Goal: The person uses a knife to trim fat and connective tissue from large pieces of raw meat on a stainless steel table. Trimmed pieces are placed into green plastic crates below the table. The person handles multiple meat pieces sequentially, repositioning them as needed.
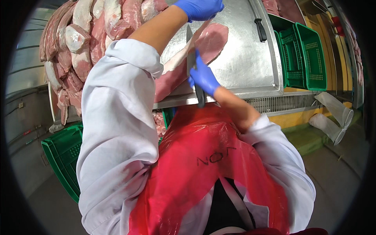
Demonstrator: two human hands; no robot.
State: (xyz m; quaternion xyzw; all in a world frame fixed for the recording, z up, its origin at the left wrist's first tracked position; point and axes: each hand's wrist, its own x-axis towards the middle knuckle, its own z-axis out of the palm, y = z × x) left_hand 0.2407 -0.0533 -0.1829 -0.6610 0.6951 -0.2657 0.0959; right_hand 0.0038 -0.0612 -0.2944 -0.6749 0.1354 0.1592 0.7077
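A long piece of pink meat (213, 41) with a pale fat layer lies across the metal worktable in front of me. At its far end, my left hand (199, 8), in a blue glove, is closed on a thin strip of fat (202, 29) lifted from the meat. My right hand (205, 79), also gloved in blue, grips a knife (200, 96) by its black handle. The blade points away from me and lies against the meat, beside the strip. My right index finger stretches forward along the blade.
Many raw meat pieces (80, 47) are heaped at the left. A second black-handled knife (260, 30) lies on the metal worktable (243, 66). Green crates (313, 58) stand beyond its right edge, and another green crate (62, 160) sits low at the left.
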